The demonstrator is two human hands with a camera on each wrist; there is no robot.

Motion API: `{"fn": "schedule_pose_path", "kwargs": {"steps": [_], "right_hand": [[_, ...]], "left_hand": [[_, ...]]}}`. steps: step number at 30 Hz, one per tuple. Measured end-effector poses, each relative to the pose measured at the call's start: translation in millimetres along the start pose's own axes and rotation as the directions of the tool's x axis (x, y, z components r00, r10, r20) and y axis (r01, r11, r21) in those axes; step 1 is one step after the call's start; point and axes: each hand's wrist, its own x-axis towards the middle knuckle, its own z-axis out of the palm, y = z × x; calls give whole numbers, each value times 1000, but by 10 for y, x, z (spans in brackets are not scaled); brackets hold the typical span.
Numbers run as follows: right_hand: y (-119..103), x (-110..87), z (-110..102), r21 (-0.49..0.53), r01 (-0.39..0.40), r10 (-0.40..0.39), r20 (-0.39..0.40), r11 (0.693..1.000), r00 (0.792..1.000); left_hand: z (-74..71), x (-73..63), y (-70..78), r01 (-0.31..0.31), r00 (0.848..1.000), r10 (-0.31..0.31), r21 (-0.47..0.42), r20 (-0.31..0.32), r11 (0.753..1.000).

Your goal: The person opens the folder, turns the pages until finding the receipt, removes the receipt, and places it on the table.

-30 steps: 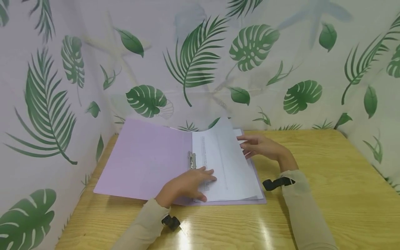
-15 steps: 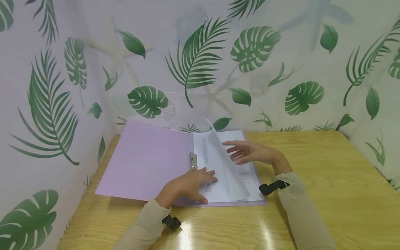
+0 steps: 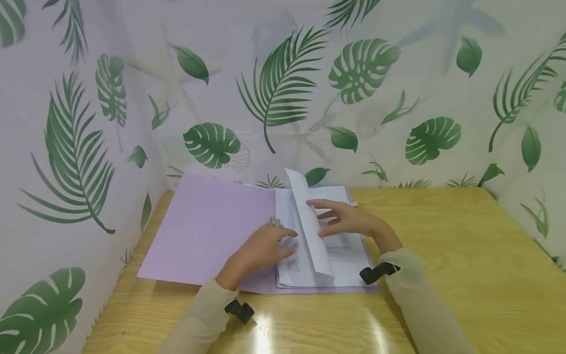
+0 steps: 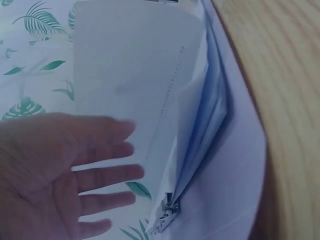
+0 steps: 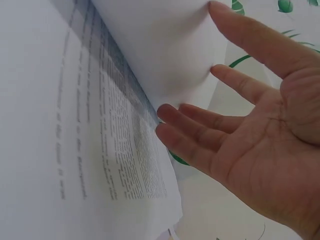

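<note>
A pale backdrop (image 3: 305, 103) printed with green leaves rises behind a wood-grain table (image 3: 468, 260).

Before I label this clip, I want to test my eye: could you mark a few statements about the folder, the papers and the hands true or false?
1. The purple folder lies open on the wooden table. True.
2. The left hand is clenched in a fist. False: the left hand's fingers are extended.
3. The right hand touches the raised sheet. True.
4. The metal clip sits at the folder's outer right edge. False: the metal clip is beside the fold, at the papers' inner edge.
5. The page under the raised sheet bears printed text. True.
6. The wall covering is plain. False: it is printed with green leaves.
</note>
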Motion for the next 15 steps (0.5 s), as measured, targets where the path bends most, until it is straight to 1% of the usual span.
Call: {"fn": "schedule_pose_path", "kwargs": {"steps": [1,2,3,5,7,9,10,11,12,15], "right_hand": [[-16,13,13,-10,-11,10,-14,1000,1000],[-30,25,29,-17,-23,22,-27,1000,999],[-41,36,46,-22,-37,36,-38,999,999],[-56,49,81,-40,-63,61,-50,997,997],[-66,60,115,-54,-75,72,-56,996,996],[-74,70,140,-65,-68,64,-61,996,996],[-80,74,149,-68,-61,57,-66,996,996],[-90,78,155,-68,-55,50,-71,996,996],[-103,81,159,-68,-48,43,-76,996,996],[-148,91,159,-60,-31,25,-89,998,996]], "left_hand": [[-20,1,-6,20,998,-20,-2,-62,1000],[-36,1,-11,36,991,-37,-5,-126,999],[-45,-2,-16,49,982,-49,-8,-184,999],[-52,-3,-18,52,956,-51,-4,-290,999],[-44,-5,-10,40,931,-43,-17,-362,999],[-38,-6,7,10,915,-21,-31,-404,999],[-36,-6,18,-3,912,-11,-33,-409,999],[-38,-6,31,-18,913,0,-38,-407,999],[-43,-7,43,-32,918,13,-41,-397,999],[-67,-9,79,-52,941,42,-21,-337,998]]}}
